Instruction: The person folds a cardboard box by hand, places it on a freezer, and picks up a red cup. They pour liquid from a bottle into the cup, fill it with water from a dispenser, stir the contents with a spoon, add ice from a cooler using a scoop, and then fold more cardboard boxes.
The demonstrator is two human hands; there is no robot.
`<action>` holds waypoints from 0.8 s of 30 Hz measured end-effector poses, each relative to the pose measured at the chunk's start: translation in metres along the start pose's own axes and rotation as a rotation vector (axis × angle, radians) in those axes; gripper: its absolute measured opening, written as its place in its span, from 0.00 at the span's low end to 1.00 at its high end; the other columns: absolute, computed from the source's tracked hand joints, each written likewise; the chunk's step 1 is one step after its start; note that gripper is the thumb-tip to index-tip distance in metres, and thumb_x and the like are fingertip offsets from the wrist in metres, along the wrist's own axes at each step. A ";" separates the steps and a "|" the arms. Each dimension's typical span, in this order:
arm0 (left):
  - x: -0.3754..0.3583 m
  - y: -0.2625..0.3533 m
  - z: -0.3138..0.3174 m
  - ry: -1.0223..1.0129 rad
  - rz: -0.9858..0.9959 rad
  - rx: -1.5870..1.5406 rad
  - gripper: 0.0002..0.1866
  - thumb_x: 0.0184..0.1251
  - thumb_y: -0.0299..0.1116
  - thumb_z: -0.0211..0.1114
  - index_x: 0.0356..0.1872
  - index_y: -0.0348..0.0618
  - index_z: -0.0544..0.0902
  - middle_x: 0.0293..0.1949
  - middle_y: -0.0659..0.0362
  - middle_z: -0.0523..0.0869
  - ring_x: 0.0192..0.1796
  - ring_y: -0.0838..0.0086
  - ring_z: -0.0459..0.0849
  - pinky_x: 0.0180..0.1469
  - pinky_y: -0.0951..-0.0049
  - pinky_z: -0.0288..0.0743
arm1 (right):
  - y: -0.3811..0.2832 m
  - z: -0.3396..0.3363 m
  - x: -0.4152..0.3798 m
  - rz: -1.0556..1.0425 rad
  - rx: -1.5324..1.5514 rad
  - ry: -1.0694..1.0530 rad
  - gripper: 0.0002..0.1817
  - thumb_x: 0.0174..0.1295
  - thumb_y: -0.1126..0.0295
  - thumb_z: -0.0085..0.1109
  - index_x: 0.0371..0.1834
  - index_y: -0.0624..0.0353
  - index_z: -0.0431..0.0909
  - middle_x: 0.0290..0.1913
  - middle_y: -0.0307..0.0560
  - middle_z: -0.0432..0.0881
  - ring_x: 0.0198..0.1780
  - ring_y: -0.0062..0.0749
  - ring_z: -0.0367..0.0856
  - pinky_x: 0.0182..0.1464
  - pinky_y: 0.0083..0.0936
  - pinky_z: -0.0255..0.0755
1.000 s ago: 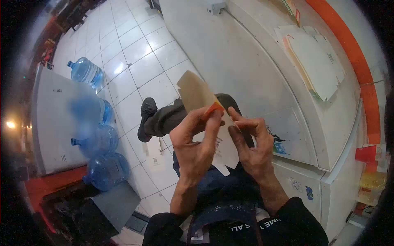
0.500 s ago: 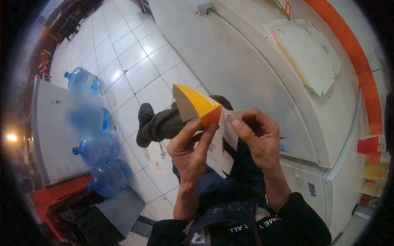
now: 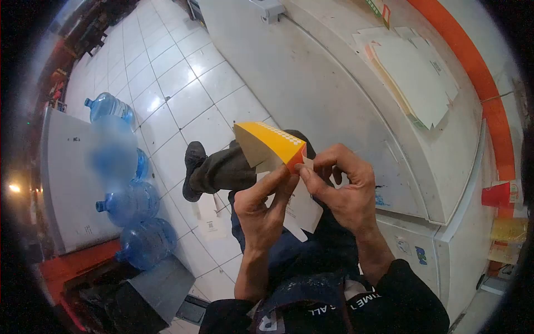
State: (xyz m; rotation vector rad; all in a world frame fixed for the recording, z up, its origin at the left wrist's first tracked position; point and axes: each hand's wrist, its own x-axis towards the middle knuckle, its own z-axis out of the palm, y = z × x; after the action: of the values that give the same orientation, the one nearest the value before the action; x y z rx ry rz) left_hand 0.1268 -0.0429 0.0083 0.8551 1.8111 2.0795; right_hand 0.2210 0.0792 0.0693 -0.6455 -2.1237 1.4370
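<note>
A partly folded cardboard box (image 3: 272,139), yellow and orange outside and grey-white inside, is held up above my lap. My left hand (image 3: 264,209) pinches its lower orange corner between thumb and fingers. On the other side of that corner, my right hand (image 3: 346,189) grips a small white flap with thumb and forefinger, close to the left fingertips. A white panel with printing (image 3: 303,209) hangs below the hands, partly hidden by the left fingers.
Large blue water bottles (image 3: 147,242) stand on the tiled floor at left beside a white panel (image 3: 78,183). At right, flat cardboard sheets (image 3: 417,78) lie on a white appliance (image 3: 328,78). A red cup (image 3: 498,195) is at far right.
My right hand has moved left, bringing its fingertips against the orange corner with the flap. The box has tilted, and its white flap is now folded closer in.
</note>
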 end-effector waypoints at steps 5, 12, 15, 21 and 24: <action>0.003 0.007 -0.002 -0.050 0.086 0.152 0.14 0.66 0.19 0.70 0.53 0.34 0.87 0.43 0.47 0.92 0.43 0.68 0.92 0.46 0.74 0.84 | 0.007 -0.004 0.003 -0.091 -0.128 0.000 0.06 0.60 0.72 0.72 0.35 0.61 0.84 0.33 0.43 0.83 0.36 0.30 0.83 0.41 0.28 0.76; 0.004 0.005 0.002 -0.048 0.385 0.469 0.16 0.65 0.18 0.69 0.54 0.34 0.86 0.42 0.46 0.91 0.43 0.61 0.93 0.44 0.68 0.86 | 0.007 -0.009 0.007 -0.186 -0.202 -0.061 0.06 0.60 0.73 0.71 0.37 0.61 0.85 0.36 0.47 0.86 0.38 0.37 0.83 0.43 0.30 0.77; 0.006 0.008 0.002 -0.034 0.385 0.486 0.20 0.64 0.18 0.69 0.58 0.35 0.84 0.43 0.46 0.91 0.43 0.60 0.93 0.45 0.68 0.86 | 0.011 -0.009 0.005 -0.146 -0.110 -0.100 0.08 0.61 0.74 0.71 0.42 0.62 0.86 0.38 0.48 0.87 0.41 0.35 0.85 0.44 0.28 0.78; 0.009 0.007 0.009 -0.051 0.335 0.433 0.20 0.69 0.20 0.66 0.62 0.37 0.82 0.47 0.47 0.91 0.47 0.61 0.92 0.51 0.68 0.85 | 0.008 0.001 0.000 0.166 0.169 0.001 0.09 0.66 0.73 0.68 0.46 0.66 0.86 0.40 0.48 0.89 0.40 0.25 0.86 0.42 0.23 0.80; 0.004 -0.005 0.009 0.000 -0.005 -0.188 0.19 0.71 0.21 0.65 0.62 0.36 0.81 0.53 0.48 0.89 0.55 0.63 0.89 0.60 0.64 0.83 | 0.017 0.001 0.002 -0.125 -0.003 0.028 0.09 0.67 0.72 0.68 0.45 0.66 0.86 0.39 0.47 0.90 0.38 0.23 0.87 0.40 0.21 0.80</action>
State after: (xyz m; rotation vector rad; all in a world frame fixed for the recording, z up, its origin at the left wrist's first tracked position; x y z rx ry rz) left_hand 0.1278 -0.0328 0.0048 0.7986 1.5841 2.2033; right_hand 0.2211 0.0854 0.0533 -0.5215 -2.1057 1.3496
